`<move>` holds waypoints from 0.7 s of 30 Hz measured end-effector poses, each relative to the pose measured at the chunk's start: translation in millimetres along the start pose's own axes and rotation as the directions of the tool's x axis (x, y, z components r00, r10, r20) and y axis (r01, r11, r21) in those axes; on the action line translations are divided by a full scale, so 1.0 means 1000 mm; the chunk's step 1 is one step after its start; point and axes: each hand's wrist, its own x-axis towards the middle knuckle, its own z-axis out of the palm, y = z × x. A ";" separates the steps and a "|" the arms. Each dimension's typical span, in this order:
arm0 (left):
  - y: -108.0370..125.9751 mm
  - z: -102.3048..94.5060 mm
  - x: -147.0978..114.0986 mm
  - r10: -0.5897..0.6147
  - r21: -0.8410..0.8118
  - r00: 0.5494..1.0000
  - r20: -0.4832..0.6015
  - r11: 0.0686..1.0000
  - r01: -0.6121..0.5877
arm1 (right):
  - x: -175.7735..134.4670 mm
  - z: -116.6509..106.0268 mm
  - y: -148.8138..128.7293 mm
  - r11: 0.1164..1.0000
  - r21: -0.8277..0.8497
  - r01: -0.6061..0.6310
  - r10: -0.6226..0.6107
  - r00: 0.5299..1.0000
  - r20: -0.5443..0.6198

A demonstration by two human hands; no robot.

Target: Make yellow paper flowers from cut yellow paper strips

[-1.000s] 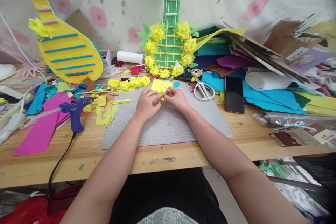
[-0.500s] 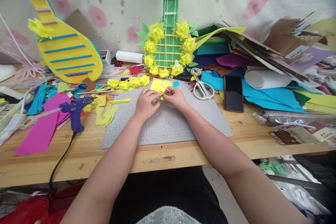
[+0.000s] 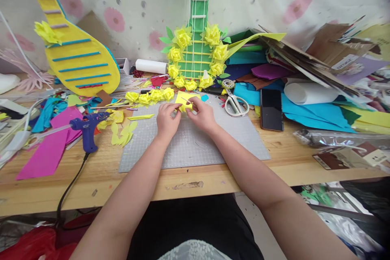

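Over the grey cutting mat (image 3: 195, 146), both hands meet at a small piece of yellow paper (image 3: 184, 108). My left hand (image 3: 168, 120) pinches its left side between thumb and fingers. In my right hand (image 3: 202, 114) is a thin stick (image 3: 186, 100), its tip pointing up and left; the fingers are also close to the yellow paper. Behind the hands lies a yellow paper square (image 3: 181, 96). A row of yellow paper roses (image 3: 149, 96) rests to the left of it. Much of the small piece is hidden by the fingers.
A blue glue gun (image 3: 88, 128) stands at left beside pink paper (image 3: 45, 154). Scissors (image 3: 234, 103) and a phone (image 3: 271, 109) lie to the right. A green paper guitar (image 3: 198, 32) with roses and a yellow one (image 3: 82, 63) lean at the back.
The right hand has shifted slightly left and its fingers have opened a little around the stick. The stick's tip has moved left. My left hand has barely moved.
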 end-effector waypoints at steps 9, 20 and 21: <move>-0.003 0.003 -0.001 -0.184 -0.210 0.983 0.021 0.960 0.184 | -0.001 0.002 -0.004 0.974 -0.182 0.136 -0.128 0.990 0.053; -0.003 0.004 0.000 -0.208 -0.268 0.978 0.012 0.942 0.203 | -0.001 0.001 -0.002 0.949 -0.238 0.205 -0.196 0.979 0.063; -0.003 0.004 0.000 -0.207 -0.269 0.978 0.012 0.942 0.203 | -0.001 0.001 -0.002 0.948 -0.238 0.210 -0.200 0.978 0.062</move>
